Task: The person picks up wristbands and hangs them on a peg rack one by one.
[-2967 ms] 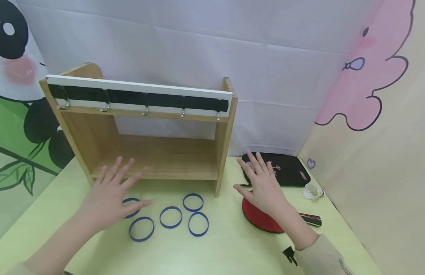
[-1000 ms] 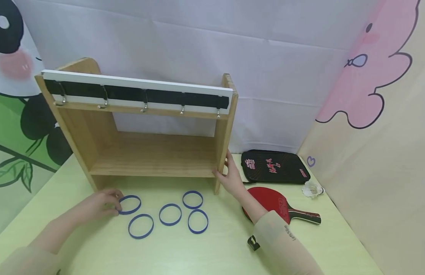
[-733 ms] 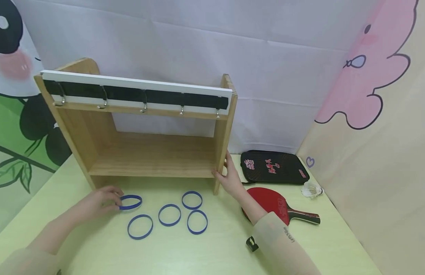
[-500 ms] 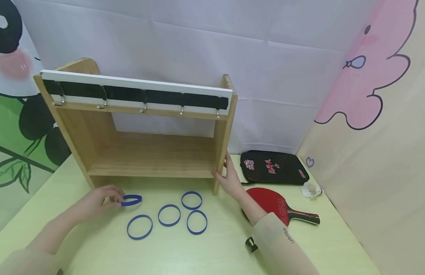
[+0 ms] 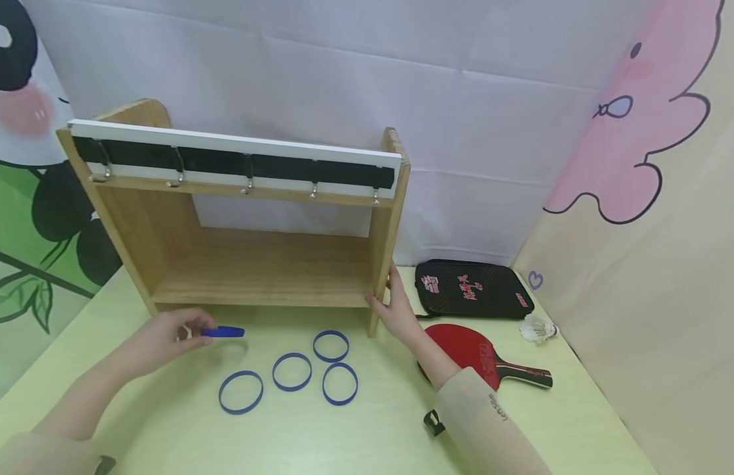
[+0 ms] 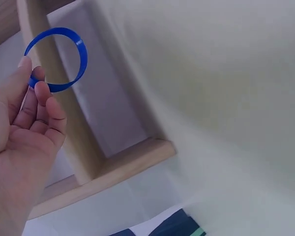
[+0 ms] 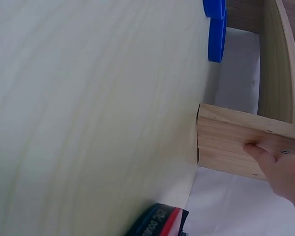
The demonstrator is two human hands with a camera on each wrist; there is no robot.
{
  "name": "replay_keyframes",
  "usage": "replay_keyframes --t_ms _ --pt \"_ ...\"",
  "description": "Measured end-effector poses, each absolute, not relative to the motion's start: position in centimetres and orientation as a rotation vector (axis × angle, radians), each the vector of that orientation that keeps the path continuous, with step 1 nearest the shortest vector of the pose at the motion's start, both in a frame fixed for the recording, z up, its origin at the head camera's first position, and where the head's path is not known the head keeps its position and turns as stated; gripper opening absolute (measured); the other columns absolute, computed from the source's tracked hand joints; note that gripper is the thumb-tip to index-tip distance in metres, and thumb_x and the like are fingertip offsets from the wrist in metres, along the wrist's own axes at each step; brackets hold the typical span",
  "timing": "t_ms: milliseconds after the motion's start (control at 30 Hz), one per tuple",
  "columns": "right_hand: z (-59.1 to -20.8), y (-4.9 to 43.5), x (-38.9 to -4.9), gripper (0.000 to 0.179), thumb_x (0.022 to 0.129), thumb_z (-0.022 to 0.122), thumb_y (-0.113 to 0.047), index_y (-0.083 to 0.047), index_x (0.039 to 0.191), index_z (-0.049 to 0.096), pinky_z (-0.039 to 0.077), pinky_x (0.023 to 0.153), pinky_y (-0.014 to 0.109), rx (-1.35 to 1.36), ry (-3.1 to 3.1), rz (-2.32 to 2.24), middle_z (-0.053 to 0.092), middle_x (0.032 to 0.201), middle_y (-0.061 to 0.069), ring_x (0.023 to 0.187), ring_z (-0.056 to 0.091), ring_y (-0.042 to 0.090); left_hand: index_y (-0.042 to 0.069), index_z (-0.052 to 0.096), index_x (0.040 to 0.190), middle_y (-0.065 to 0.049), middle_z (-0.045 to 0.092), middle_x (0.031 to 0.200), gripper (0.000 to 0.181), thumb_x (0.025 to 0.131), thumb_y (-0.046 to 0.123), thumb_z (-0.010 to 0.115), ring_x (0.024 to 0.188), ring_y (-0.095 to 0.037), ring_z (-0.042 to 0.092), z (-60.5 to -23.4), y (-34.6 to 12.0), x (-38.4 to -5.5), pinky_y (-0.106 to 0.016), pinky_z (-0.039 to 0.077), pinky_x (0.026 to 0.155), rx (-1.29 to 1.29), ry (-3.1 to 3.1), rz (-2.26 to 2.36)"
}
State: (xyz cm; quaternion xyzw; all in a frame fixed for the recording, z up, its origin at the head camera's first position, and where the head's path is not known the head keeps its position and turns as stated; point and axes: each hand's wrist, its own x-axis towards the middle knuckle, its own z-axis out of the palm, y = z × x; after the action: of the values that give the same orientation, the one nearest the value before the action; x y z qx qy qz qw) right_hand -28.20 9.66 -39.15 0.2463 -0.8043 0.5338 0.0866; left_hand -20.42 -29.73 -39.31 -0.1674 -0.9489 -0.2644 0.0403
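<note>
My left hand [image 5: 165, 340] pinches a thin blue wristband [image 5: 227, 332] between thumb and fingers. In the head view the band is held flat, edge-on, above the table by the shelf's left foot; in the left wrist view the full loop of the blue wristband [image 6: 82, 54] shows. My right hand [image 5: 399, 313] grips the right side panel of a wooden shelf [image 5: 272, 264], thumb at the front edge and fingers along the outer face. Several more blue wristbands [image 5: 239, 412] lie in front of the shelf. Along its top runs a black-and-white strip with several metal hooks [image 5: 248, 189].
Right of the shelf lie a black zipped case [image 5: 473, 290], a shuttlecock [image 5: 539, 328] and a red table tennis bat [image 5: 467, 346], partly covered by my right forearm. A small black object [image 5: 434, 423] sits beside the sleeve. A white cloth wall [image 5: 461, 132] stands behind.
Both hands were spread above the table. The right hand has come to the shelf's side panel and stayed. The left hand has taken the far-left wristband and raised it from the table.
</note>
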Motion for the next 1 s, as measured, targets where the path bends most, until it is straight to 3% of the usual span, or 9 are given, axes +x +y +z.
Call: replay_keyframes --t_ms 233,467,733,1000 --pt "-39.1 9.7 -28.2 0.079 0.090 0.056 0.004 0.001 0.149 0.004 0.049 0.088 0.054 0.745 -2.392 1.598 0.018 0.150 0.027 0.132 0.031 0.047 0.012 0.066 0.099 0.008 0.060 0.077 0.017 0.085 0.019 0.071 0.068 -0.004 0.050 -37.0 -29.3 -19.6 -0.021 0.046 0.058 -0.541 -2.842 -0.786" --pt "-39.1 9.6 -28.2 0.079 0.090 0.056 0.005 0.002 0.149 0.004 0.048 0.090 0.054 0.734 -2.397 1.603 0.019 0.150 0.026 0.132 0.031 0.047 0.013 0.068 0.099 0.007 0.064 0.086 0.019 0.081 0.017 0.075 0.073 -0.003 0.050 -34.9 -29.1 -19.2 -0.020 0.047 0.059 -0.577 -2.737 -0.715" --pt "-39.1 9.5 -28.2 0.077 0.089 0.056 0.007 0.004 0.148 0.006 0.047 0.091 0.053 0.739 -2.385 1.578 0.021 0.148 0.029 0.130 0.035 0.047 0.016 0.069 0.097 0.013 0.053 0.074 0.023 0.076 0.012 0.078 0.067 -0.001 0.045 -32.1 -29.0 -18.5 -0.017 0.040 0.053 -0.638 -2.571 -0.604" --pt "-39.0 9.5 -28.0 0.077 0.088 0.057 0.007 0.007 0.147 0.007 0.047 0.092 0.054 0.748 -2.371 1.543 0.022 0.146 0.031 0.128 0.037 0.048 0.019 0.070 0.096 0.013 0.057 0.073 0.027 0.074 0.005 0.078 0.066 0.001 0.044 -29.4 -29.6 -17.7 -0.013 0.037 0.053 -0.589 -2.462 -0.556"
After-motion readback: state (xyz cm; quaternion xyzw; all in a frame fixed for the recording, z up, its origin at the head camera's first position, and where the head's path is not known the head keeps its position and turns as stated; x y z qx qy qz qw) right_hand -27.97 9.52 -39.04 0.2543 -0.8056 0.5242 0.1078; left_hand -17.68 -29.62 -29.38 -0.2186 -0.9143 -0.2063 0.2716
